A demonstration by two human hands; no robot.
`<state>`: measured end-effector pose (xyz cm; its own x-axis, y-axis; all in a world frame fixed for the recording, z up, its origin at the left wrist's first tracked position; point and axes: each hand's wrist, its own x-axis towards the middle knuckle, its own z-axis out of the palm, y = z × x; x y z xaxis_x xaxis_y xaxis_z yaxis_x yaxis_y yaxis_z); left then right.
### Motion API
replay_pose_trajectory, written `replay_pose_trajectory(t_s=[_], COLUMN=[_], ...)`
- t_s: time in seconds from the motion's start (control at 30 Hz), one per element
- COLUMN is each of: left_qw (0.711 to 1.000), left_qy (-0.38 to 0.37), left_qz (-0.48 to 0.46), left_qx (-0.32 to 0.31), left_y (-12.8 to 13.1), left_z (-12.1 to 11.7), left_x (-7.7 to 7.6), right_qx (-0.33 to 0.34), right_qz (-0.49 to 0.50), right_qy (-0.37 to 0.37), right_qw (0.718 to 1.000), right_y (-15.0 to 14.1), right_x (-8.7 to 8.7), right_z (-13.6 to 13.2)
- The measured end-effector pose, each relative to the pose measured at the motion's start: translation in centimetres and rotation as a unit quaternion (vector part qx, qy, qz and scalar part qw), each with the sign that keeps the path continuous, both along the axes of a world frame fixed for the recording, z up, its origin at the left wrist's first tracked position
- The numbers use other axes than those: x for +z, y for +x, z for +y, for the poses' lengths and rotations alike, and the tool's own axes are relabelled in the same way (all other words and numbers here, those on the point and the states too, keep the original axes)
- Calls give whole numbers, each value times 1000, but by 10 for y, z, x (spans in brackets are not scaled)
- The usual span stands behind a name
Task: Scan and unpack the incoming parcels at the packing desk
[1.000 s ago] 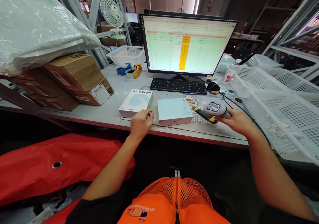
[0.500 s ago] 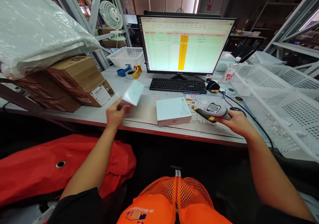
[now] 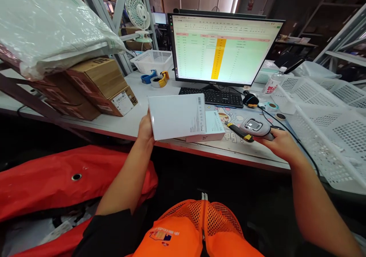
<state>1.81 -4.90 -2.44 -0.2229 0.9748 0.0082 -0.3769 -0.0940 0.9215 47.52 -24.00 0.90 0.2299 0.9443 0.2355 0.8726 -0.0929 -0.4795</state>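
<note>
My left hand (image 3: pixel 146 129) grips the left edge of a flat white box (image 3: pixel 177 116), which is tilted so that its printed face shows. Behind and partly under it in view, a second white box (image 3: pixel 215 125) lies on the desk mat, its left part hidden. My right hand (image 3: pixel 278 144) is closed around a grey barcode scanner (image 3: pixel 255 128) near the desk's front edge. Beside the scanner's head, a black and yellow utility knife (image 3: pixel 239 132) lies close to my right fingers; whether they touch it I cannot tell.
A monitor (image 3: pixel 225 51) and a black keyboard (image 3: pixel 213 97) stand at the back. Brown cartons (image 3: pixel 100 81) under a plastic-wrapped package (image 3: pixel 57 28) are on the left. White baskets (image 3: pixel 323 127) line the right. Tape dispensers (image 3: pixel 158 81) sit behind the held box.
My left hand has moved right and turned the held box so its broad printed face shows, now overlapping the box on the desk. My right hand keeps the scanner in nearly the same place.
</note>
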Motion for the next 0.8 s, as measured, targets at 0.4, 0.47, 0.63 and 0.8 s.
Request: replay_pose_trajectory(t_s=[0.4,0.47,0.63,0.8], left_qw=[997,997,995,995], left_qy=[-14,-13,-20,-16], left_qz=[22,21,34,37], left_qx=[-74,-79,-89,-92], left_y=[42,44,51,58], left_z=[-19,-21,-28,-31], left_x=[22,26,39,44], right_qx=[0,7,44,111], right_qz=[0,-10,-24,-31], right_qy=[13,17,67,67], right_qw=[1000,1000,996,991], right_y=[-5,-7,-23,-47], right_x=[9,15,61,106], right_z=[-14,-16,-25,-27])
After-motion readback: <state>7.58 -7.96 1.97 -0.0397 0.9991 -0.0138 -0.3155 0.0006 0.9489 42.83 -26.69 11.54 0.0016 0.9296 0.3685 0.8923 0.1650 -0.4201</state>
